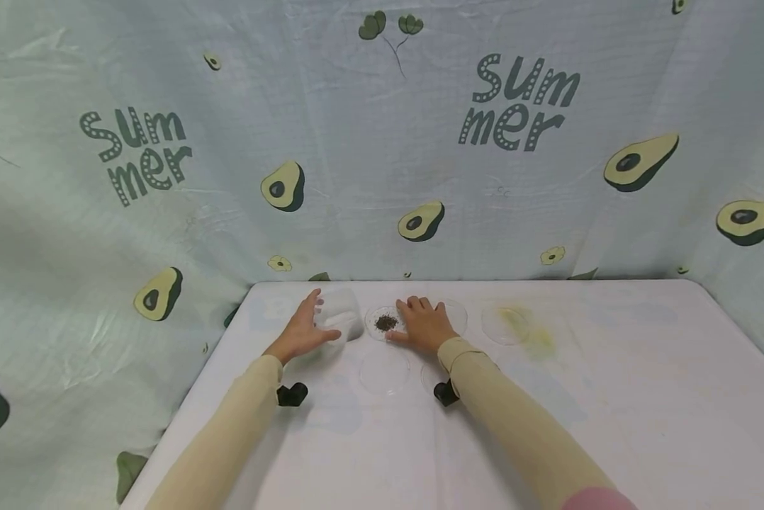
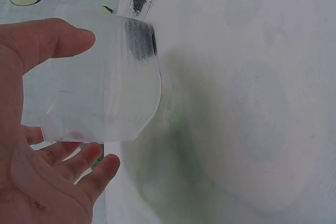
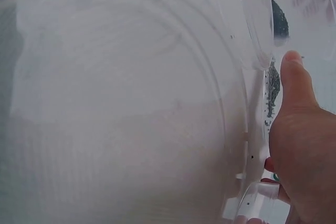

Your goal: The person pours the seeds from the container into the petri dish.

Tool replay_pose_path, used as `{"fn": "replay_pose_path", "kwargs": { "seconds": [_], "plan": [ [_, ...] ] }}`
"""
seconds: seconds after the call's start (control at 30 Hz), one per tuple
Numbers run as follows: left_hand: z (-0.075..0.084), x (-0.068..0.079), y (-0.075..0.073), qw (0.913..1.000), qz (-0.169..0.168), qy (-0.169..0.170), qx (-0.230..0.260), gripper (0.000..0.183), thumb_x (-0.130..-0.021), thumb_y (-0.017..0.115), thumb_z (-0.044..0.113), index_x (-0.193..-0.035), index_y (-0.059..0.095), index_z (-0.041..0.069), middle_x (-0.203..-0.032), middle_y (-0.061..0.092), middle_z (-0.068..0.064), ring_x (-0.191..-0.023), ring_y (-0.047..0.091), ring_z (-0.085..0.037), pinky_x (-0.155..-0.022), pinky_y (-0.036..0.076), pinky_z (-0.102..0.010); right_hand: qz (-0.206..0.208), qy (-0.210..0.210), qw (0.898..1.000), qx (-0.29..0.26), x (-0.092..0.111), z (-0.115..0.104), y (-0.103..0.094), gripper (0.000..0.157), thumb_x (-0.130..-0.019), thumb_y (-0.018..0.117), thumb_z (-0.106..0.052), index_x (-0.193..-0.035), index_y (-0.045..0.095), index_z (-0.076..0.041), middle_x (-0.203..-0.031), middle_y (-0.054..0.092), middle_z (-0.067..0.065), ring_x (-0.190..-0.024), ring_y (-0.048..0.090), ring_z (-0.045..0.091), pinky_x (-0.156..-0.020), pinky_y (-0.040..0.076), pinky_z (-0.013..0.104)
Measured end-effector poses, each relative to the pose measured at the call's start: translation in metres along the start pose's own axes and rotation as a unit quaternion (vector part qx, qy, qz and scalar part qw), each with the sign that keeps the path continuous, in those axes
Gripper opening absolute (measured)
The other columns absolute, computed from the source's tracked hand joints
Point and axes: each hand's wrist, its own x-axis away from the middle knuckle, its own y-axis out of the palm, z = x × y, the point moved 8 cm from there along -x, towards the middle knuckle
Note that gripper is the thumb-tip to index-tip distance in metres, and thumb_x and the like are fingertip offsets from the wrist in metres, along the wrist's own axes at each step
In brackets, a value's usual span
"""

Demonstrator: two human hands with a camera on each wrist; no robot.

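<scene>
My left hand (image 1: 302, 331) is spread in a wide C at the left side of a clear plastic container (image 1: 345, 312). In the left wrist view its thumb overlaps the container's wall (image 2: 105, 98), while the fingertips lie along the opposite side. A dark patch shows low in that wall. Right beside it, a round clear dish (image 1: 372, 329) bears a small pile of dark granules (image 1: 385, 323). My right hand (image 1: 428, 327) reaches over the dish's right edge, thumb at the near rim, other fingers fanned out. Its thumb (image 3: 296, 85) looks straight in the right wrist view.
Other clear round dishes stand close by: one (image 1: 385, 373) nearer me, one (image 1: 458, 316) behind the right hand, one (image 1: 502, 324) farther right. Yellow staining (image 1: 538, 336) marks the white table (image 1: 611, 411). A printed cloth (image 1: 356, 142) hangs behind the table's back edge.
</scene>
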Motion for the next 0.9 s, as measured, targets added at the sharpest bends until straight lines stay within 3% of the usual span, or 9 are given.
{"fn": "replay_pose_path", "kwargs": {
  "seconds": [0.43, 0.63, 0.9],
  "plan": [
    [-0.007, 0.002, -0.001, 0.9998, -0.001, -0.012, -0.013, 0.109, -0.081, 0.076, 0.034, -0.156, -0.001, 0.014, -0.157, 0.023, -0.017, -0.143, 0.029, -0.036, -0.114, 0.029, -0.059, -0.001, -0.002, 1.0, -0.015, 0.002, 0.001, -0.006, 0.086, -0.087, 0.051, -0.068, -0.15, 0.033, -0.012, -0.146, 0.045, 0.012, -0.13, 0.047, 0.033, -0.102, 0.041, 0.059],
    [-0.008, 0.007, -0.004, 0.9996, 0.0, -0.007, -0.028, 0.11, -0.081, 0.076, 0.035, -0.155, -0.001, 0.011, -0.156, 0.024, -0.018, -0.143, 0.029, -0.037, -0.113, 0.029, -0.059, 0.03, -0.005, 0.999, -0.02, 0.003, 0.001, -0.011, 0.084, -0.086, 0.054, -0.067, -0.147, 0.038, -0.012, -0.145, 0.045, 0.012, -0.127, 0.049, 0.034, -0.099, 0.043, 0.056],
    [-0.013, 0.017, -0.009, 0.999, -0.009, -0.008, -0.044, 0.112, -0.081, 0.075, 0.04, -0.155, -0.002, 0.005, -0.156, 0.022, -0.019, -0.144, 0.026, -0.039, -0.115, 0.026, -0.058, 0.034, -0.012, 0.999, -0.036, 0.007, -0.002, -0.02, 0.08, -0.087, 0.053, -0.067, -0.144, 0.043, -0.011, -0.142, 0.047, 0.014, -0.126, 0.05, 0.035, -0.097, 0.044, 0.055]
  ]
}}
